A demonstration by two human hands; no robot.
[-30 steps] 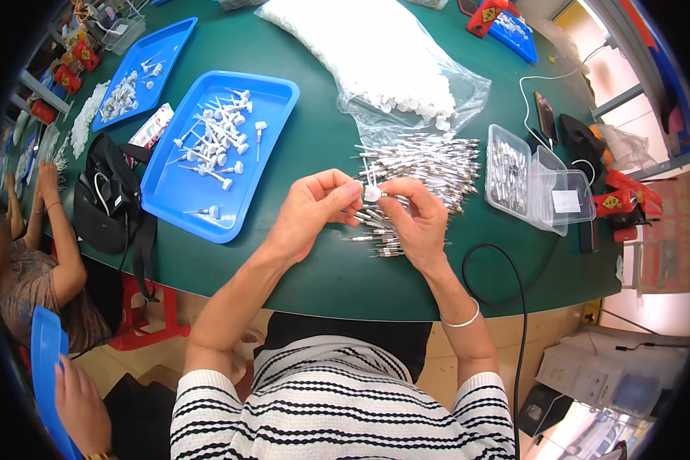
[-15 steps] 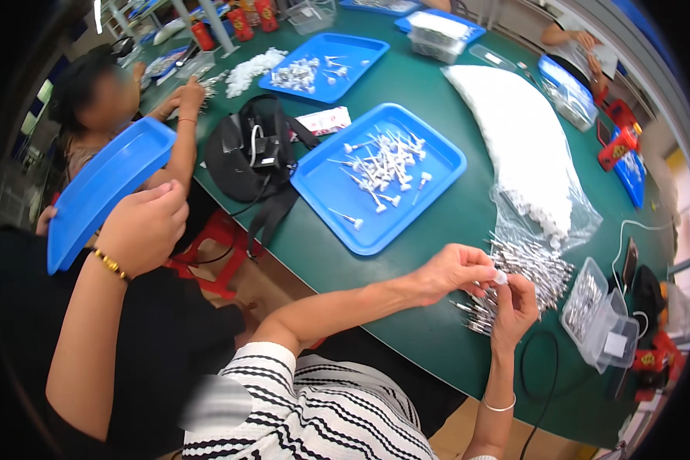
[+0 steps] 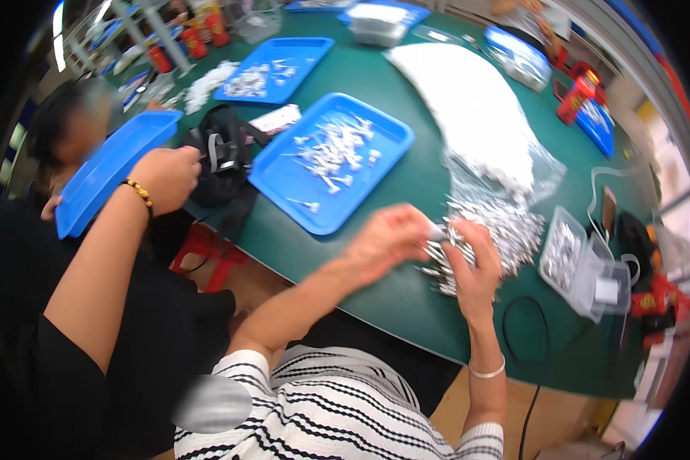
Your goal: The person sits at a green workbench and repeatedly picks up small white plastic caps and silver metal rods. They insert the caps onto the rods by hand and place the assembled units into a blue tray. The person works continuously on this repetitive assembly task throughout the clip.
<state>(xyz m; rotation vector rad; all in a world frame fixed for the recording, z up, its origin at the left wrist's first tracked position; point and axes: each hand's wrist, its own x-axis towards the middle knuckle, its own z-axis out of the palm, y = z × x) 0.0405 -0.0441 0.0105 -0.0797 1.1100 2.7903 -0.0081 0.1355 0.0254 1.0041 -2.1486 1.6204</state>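
Observation:
In front of me, above a pile of thin metal pins (image 3: pixel 514 238), my two hands come together. A small white plastic cap (image 3: pixel 436 231) sits at the pinched fingertips of my left hand (image 3: pixel 395 236), which is smeared by motion. My right hand (image 3: pixel 475 264) is closed just beside it, thumb against fingers; what it pinches is too blurred to make out. Beyond my left hand lies a blue tray (image 3: pixel 318 218) with several white-headed metal pins (image 3: pixel 337 153). A large clear bag of white caps (image 3: pixel 468 107) spills open behind the pile.
To the left, a co-worker in black holds up a blue tray (image 3: pixel 103 184) near a black bag (image 3: pixel 222 149). Another person sits beyond. Farther back is a second blue tray (image 3: pixel 299 77). A clear box of metal parts (image 3: pixel 563 253) and a black cable (image 3: pixel 525 299) lie right.
The whole view has shifted, so the table things appear farther left and higher. Both my hands remain close together by the pin pile, with slightly more space between them. The co-worker's tray has tilted.

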